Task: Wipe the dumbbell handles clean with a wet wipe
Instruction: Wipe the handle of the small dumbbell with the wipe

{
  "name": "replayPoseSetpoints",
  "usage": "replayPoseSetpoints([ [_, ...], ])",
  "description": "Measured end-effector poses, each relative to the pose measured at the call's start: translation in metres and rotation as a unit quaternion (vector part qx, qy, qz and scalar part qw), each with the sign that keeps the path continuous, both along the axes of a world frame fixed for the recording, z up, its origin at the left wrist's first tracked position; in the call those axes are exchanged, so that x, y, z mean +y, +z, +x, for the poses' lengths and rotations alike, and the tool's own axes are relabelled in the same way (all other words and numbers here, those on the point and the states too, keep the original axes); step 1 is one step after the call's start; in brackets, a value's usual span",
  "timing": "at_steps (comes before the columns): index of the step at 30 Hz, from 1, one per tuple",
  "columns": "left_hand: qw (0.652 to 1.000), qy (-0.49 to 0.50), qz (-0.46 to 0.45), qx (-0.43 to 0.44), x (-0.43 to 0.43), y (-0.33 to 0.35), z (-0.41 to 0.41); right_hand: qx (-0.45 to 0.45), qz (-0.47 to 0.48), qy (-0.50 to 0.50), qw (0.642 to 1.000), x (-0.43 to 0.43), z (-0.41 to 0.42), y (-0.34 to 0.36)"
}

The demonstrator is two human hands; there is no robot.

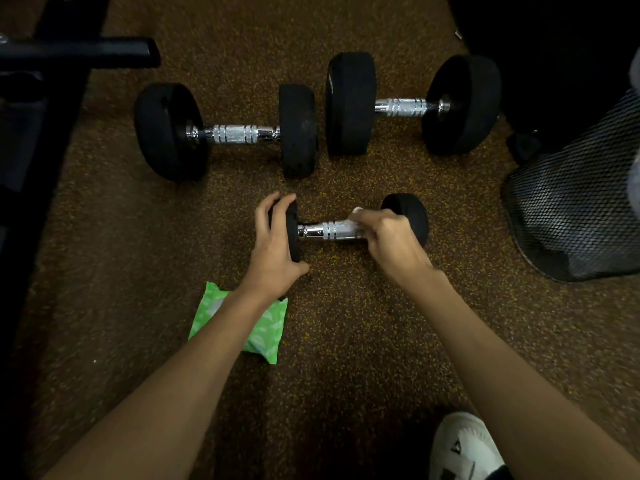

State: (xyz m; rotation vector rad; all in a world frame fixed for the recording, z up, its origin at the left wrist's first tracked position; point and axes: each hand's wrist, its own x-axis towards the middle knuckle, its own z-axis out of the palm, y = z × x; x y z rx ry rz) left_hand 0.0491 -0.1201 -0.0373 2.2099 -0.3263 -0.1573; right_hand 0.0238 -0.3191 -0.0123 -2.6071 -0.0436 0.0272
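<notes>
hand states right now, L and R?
Left hand: fingers curled round the left end weight of the small dumbbell, holding it.
Right hand: grips the wet wipe round the handle.

White wet wipe (356, 211) mostly hidden under right hand (391, 239), green pack (268, 327) partly behind left forearm (194, 351), mesh bin (571, 209) cut by right edge, shoe (464, 445) cut at bottom

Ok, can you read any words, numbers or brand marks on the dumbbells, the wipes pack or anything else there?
Nothing is legible in this view.
Green wipes pack: pattern only, any lettering too blurred.
Small dumbbell, left big dumbbell, right big dumbbell: no readable numbers.
White shoe: black mark, not readable.
</notes>
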Motion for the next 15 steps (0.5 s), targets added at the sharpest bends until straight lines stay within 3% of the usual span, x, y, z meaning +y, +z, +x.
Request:
replayPoseSetpoints([
  [7,1.0,0.004,0.001,0.002,0.0,0.0,0.002,0.045,0.006,0.025,0.999,0.019,0.023,-0.003],
  [15,1.0,-0.006,-0.006,0.002,0.002,-0.003,0.001,-0.02,0.027,0.028,0.999,-0.001,-0.008,-0.003],
])
